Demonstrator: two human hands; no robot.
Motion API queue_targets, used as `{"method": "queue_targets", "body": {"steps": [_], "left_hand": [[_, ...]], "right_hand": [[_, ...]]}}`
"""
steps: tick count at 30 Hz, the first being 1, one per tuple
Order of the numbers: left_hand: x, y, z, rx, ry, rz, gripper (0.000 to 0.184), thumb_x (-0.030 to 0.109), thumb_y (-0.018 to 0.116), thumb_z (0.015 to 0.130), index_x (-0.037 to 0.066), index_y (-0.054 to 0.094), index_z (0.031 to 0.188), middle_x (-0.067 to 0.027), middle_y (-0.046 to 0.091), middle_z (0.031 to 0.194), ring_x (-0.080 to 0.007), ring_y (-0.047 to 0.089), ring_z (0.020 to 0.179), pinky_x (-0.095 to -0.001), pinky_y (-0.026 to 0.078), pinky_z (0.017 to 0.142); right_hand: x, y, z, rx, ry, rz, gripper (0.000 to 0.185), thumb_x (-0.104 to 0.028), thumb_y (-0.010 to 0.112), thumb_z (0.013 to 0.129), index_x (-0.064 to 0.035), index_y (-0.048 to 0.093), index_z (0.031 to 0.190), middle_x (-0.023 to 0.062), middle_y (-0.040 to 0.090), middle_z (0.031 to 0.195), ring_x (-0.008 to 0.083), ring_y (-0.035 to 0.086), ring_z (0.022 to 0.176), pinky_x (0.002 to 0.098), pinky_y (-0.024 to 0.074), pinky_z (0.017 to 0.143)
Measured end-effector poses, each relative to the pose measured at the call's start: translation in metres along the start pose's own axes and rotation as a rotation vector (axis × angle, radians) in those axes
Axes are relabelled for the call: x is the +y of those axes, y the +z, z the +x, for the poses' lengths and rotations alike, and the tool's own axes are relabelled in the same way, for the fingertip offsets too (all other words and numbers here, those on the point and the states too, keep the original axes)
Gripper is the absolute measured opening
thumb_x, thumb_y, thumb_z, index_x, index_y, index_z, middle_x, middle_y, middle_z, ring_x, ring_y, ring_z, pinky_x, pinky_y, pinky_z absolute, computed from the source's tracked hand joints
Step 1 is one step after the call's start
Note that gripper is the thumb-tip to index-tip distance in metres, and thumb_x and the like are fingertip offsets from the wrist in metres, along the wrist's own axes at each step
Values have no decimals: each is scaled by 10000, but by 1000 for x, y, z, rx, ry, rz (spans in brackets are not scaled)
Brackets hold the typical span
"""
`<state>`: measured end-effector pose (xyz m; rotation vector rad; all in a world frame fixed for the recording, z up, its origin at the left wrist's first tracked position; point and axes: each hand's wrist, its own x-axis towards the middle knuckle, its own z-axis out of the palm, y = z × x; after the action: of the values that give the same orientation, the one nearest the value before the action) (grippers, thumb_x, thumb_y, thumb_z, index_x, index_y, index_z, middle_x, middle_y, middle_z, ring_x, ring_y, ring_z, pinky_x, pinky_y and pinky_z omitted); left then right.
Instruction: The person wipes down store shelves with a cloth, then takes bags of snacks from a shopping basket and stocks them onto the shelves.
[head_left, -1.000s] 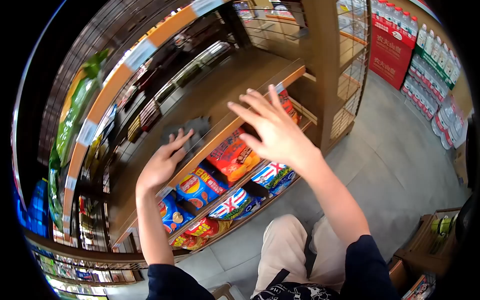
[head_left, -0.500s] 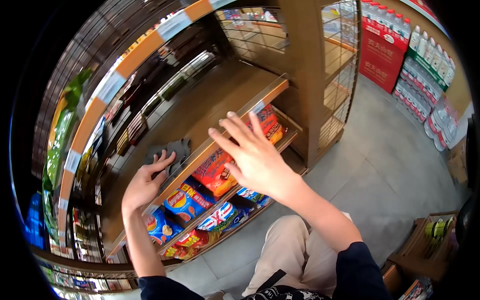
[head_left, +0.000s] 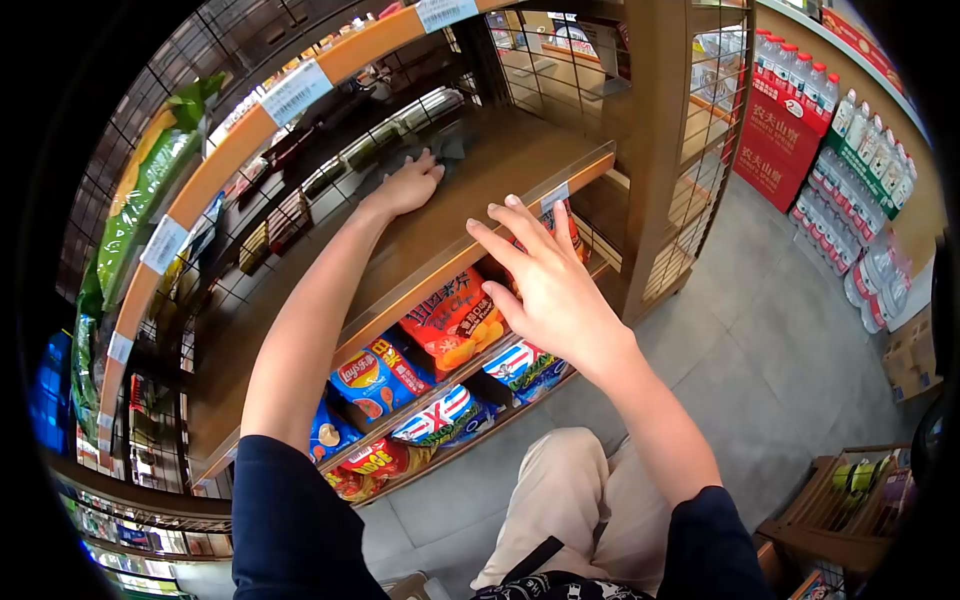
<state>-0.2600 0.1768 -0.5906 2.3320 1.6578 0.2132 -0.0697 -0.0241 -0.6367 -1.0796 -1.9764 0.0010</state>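
My left hand reaches deep over the brown wooden shelf. Under and beyond its fingers is a dark grey cloth, pressed on the board near the back; the hand partly covers it. My right hand is spread with fingers apart and holds nothing. It is at the shelf's front edge, in front of the bagged snacks; whether its fingertips touch the edge I cannot tell. Below hang or stand a red chip bag and a blue chip bag on the lower shelf.
A higher shelf edge with price tags curves above my left arm. A wooden post and wire grid stand at the right. Bottled water and a red carton stand on the grey floor; a crate is lower right.
My left hand has moved with the cloth from the near left part of the shelf toward the back right. My right hand stays spread by the front edge as the view shifts slightly.
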Motion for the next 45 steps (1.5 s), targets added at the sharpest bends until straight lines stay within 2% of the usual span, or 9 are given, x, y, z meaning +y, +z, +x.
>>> {"method": "queue_targets", "body": {"steps": [7, 17, 19, 22, 25, 27, 37, 40, 45], "left_hand": [[32, -21, -89, -339, 334, -241, 459, 92, 551, 930, 172, 506, 1380, -251, 236, 1516, -305, 163, 1446, -351, 182, 1150], [22, -8, -9, -38, 234, -88, 392, 249, 556, 951, -31, 577, 1225, -258, 408, 1426, -279, 410, 1339, -305, 351, 1045], [11, -2, 16, 49, 359, -79, 305, 267, 546, 955, -13, 636, 1035, -198, 677, 1056, -189, 611, 946, -344, 453, 887], [24, -2, 24, 83, 311, -55, 224, 199, 556, 927, -14, 623, 942, -150, 659, 797, -162, 554, 749, -367, 458, 729], [40, -20, 13, -149, 334, 102, 218, 125, 569, 889, 10, 649, 1056, -173, 696, 964, -204, 626, 939, -340, 469, 859], [56, -23, -14, -248, 461, -82, 444, -29, 538, 852, 120, 598, 1266, -195, 504, 1359, -280, 319, 1391, -331, 254, 1145], [96, 9, 12, -203, 803, -200, 551, -164, 467, 751, 57, 609, 1235, -175, 581, 1279, -293, 405, 1341, -339, 331, 1113], [103, 21, 33, -32, 940, -210, 448, -56, 520, 813, 120, 642, 1207, -208, 617, 1175, -284, 636, 1083, -329, 454, 970], [103, 18, 52, -8, 752, -199, 430, -45, 505, 797, 105, 673, 1163, -190, 692, 1024, -212, 668, 877, -325, 502, 802]], "right_hand": [[-4, 1, -4, -23, 4, -53, 600, -115, 669, 820, -77, 448, 1376, 175, 402, 1409, 349, 346, 1362, 547, 195, 1150], [-8, 3, -1, -4, 22, -67, 564, -100, 649, 828, -48, 453, 1354, 188, 414, 1385, 346, 355, 1352, 534, 231, 1134], [-9, 5, -4, -13, 15, -68, 543, -99, 630, 830, -24, 457, 1340, 203, 424, 1369, 346, 351, 1352, 537, 219, 1132], [-8, 5, -3, -6, 20, -82, 548, -96, 621, 836, -22, 448, 1350, 205, 413, 1387, 347, 338, 1362, 525, 223, 1133], [-7, 9, -4, 13, 23, -89, 572, -80, 616, 819, -21, 440, 1360, 207, 411, 1392, 348, 340, 1362, 521, 225, 1134], [-6, 11, -5, 22, 12, -113, 621, -51, 610, 763, 4, 440, 1358, 214, 415, 1386, 351, 342, 1360, 516, 226, 1136], [-10, 11, -3, -13, 9, -128, 702, -105, 705, 763, 7, 401, 1385, 248, 379, 1404, 408, 346, 1340, 514, 271, 1121], [-12, 11, 1, -34, 21, -108, 685, -101, 690, 778, 7, 397, 1387, 248, 378, 1406, 408, 342, 1344, 512, 271, 1120], [-12, 9, 0, -19, 40, -100, 561, -80, 536, 819, 65, 418, 1348, 267, 404, 1378, 403, 358, 1334, 508, 251, 1127]]}}
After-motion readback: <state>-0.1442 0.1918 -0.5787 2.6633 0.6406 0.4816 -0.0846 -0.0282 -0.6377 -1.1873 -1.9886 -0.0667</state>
